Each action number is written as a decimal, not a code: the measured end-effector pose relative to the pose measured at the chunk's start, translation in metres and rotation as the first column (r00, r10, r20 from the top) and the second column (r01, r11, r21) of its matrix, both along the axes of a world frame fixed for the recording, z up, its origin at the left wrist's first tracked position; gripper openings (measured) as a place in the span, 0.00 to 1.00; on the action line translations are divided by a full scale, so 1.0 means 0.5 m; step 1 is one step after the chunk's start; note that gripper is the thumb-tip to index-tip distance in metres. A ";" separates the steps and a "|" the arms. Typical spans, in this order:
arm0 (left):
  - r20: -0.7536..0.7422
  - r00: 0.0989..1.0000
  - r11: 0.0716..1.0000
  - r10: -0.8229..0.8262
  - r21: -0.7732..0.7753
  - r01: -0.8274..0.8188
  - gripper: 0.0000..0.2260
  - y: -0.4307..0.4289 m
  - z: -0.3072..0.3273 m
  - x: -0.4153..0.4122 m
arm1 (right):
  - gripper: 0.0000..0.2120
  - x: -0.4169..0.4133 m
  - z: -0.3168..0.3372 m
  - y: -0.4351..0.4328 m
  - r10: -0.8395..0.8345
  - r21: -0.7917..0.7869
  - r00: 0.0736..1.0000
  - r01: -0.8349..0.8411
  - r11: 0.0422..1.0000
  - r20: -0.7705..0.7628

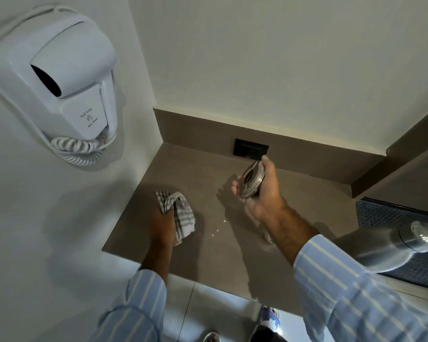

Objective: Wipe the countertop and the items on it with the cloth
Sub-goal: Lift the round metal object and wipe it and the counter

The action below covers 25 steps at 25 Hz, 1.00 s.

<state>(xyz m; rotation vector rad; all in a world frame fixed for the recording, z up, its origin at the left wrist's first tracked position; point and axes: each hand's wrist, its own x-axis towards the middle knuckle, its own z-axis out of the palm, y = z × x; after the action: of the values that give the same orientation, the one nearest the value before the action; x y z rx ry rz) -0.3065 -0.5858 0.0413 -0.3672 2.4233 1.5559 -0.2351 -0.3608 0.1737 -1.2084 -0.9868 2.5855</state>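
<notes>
The brown countertop (198,169) fills the corner below the white walls. My left hand (162,227) grips a bunched grey-and-white checked cloth (182,215) and holds it down on the counter's left part. My right hand (260,191) holds a round silver metal dish (252,178) lifted above the counter, tilted on its edge. A few small water drops (216,232) lie on the surface between my hands.
A white wall-mounted hair dryer (59,80) with a coiled cord hangs on the left wall. A black socket plate (251,150) sits in the brown backsplash. At the right are a blue patterned basin (381,215) and a chrome tap (405,241). The counter's front edge runs below my wrists.
</notes>
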 end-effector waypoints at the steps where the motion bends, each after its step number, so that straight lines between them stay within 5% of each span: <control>1: -0.031 0.996 0.989 -0.084 -0.123 0.080 0.22 -0.011 -0.031 0.010 | 0.34 -0.001 -0.002 0.013 -0.004 -0.019 1.000 0.004 1.000 -0.018; 4: -0.134 0.884 0.745 -0.449 -0.602 0.287 0.27 -0.025 -0.132 0.076 | 0.32 0.007 0.004 0.032 -0.028 -0.032 0.999 0.028 0.999 -0.018; 6: -0.120 0.854 0.624 -0.506 -0.734 0.267 0.28 -0.010 -0.169 0.090 | 0.37 0.010 0.001 0.042 -0.048 -0.053 0.999 0.047 0.997 -0.023; 11: -0.131 0.805 0.586 -0.579 -0.753 0.300 0.24 0.079 -0.174 -0.038 | 0.34 0.021 -0.017 0.064 -0.083 -0.132 0.991 0.070 0.989 -0.101; 16: -0.092 0.495 0.406 -0.864 -0.711 0.575 0.22 0.193 -0.195 -0.122 | 0.35 0.039 -0.037 0.063 -0.099 -0.235 0.986 0.066 0.970 -0.135; 21: -0.137 0.151 0.204 -0.979 -0.634 0.746 0.24 0.255 -0.161 -0.109 | 0.37 0.044 -0.046 0.068 -0.145 -0.258 0.976 0.100 0.961 -0.161; 25: -0.283 0.132 0.267 -0.950 -0.521 0.811 0.21 0.138 -0.177 -0.062 | 0.35 0.047 -0.047 0.046 -0.141 -0.280 0.980 0.097 0.955 -0.142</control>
<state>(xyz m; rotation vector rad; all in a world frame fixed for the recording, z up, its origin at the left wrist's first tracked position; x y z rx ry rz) -0.3374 -0.5167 -0.0471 1.5417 2.2648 0.7466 -0.2116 -0.3380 0.1501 -1.0541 -0.5235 2.7321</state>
